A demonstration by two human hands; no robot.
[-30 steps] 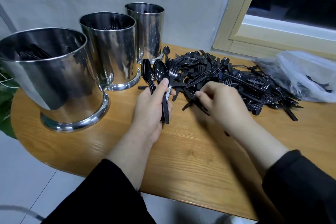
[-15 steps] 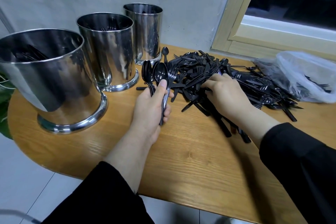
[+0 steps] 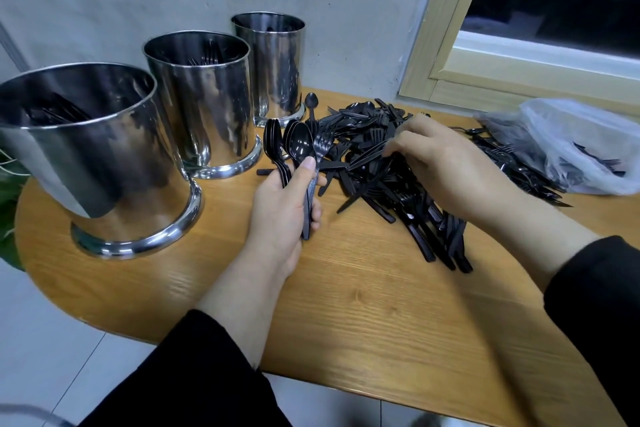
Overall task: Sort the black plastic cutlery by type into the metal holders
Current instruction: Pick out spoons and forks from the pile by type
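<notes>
1. Cutlery (image 3: 374,149), all black plastic, lies in a loose heap on the far right part of the wooden table (image 3: 363,305), with forks, spoons and knives mixed together and some handles pointing toward the near edge.
2. The left hand (image 3: 282,208) holds a bunch of spoons (image 3: 299,146) and at least one fork (image 3: 320,144) upright, thumb pressed along the handles and fingers curled round them, so its grip is closed on that bunch; the spoon bowls stand just left of the heap.
3. The right hand (image 3: 446,166) rests on top of the heap, palm down, its fingertips bent into the pile at a thin black piece; whether that grip pinches the piece or only touches it cannot be told.
4. Three metal holders stand in a row at the left of the table: a large one (image 3: 93,163) nearest, a middle one (image 3: 204,104) beyond it, and a small one (image 3: 272,66) farthest, close to the wall.
5. Dark cutlery shows inside the large holder, and fork tips show inside the middle one; what the small holder contains cannot be made out.
6. A single spoon (image 3: 311,104) lies on the table between the small holder and the heap.
7. A clear plastic bag (image 3: 568,142) with more black cutlery in it lies at the far right, under the window frame (image 3: 446,55).
8. Both forearms wear black sleeves (image 3: 194,374).
</notes>
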